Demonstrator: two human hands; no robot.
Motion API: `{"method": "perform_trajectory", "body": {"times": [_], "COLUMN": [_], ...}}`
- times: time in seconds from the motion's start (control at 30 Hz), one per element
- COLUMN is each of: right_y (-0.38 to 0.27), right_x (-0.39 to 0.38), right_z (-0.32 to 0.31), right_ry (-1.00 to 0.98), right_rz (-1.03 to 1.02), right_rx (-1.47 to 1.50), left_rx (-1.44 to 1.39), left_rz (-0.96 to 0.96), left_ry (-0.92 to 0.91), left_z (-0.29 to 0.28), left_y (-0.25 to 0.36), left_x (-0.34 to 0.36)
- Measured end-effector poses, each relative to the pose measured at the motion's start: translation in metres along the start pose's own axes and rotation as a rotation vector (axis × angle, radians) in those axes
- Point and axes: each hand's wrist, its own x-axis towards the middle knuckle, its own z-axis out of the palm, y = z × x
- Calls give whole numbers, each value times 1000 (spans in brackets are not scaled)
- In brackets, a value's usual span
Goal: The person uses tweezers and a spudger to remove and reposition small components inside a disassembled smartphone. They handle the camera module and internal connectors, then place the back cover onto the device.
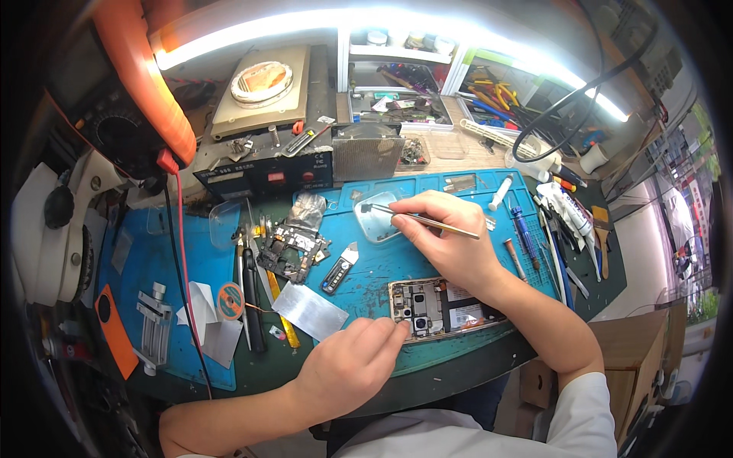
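Observation:
My right hand [443, 221] is closed round slim metal tweezers [447, 226]. Their tips are over a small clear plastic dish [374, 233], at a tiny dark piece [366, 208]; whether they grip it I cannot tell. Below that hand lies an opened smartphone [422, 299], camera modules and battery exposed, its right end partly hidden by my right forearm. My left hand [355, 362] has its fingers curled, with the fingertips pinched at the phone's lower left corner. A utility knife [340, 267] and a grey metal plate [311, 311] lie left of the phone.
The blue work mat [366, 290] also carries phone boards [292, 252], a spool [230, 301], a metal clamp [155, 328] and a blue screwdriver [525, 237]. A bench instrument [263, 178] stands behind. An orange multimeter [145, 84] with hanging leads is at the upper left; a brush [601, 237] lies right.

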Motion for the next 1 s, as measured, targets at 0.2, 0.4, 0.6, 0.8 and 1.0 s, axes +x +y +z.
{"method": "perform_trajectory", "body": {"times": [0.2, 0.4, 0.6, 0.8, 1.0], "right_y": [-6, 1, 2, 6, 5], "right_x": [-3, 3, 4, 6, 5], "right_z": [-16, -12, -10, -10, -13], "right_ry": [-64, -117, -125, -119, -115], "right_rz": [-62, -266, -297, -327, -367], "right_rx": [-52, -160, -216, -227, -248], "left_rx": [-200, -181, -194, -197, -277], "left_rz": [-155, -146, -141, -141, -175], "left_ry": [32, 21, 15, 18, 35], "left_z": [-6, -6, -6, -5, -5], "left_y": [-3, -4, -5, -5, -9], "left_x": [9, 10, 9, 9, 10]}}
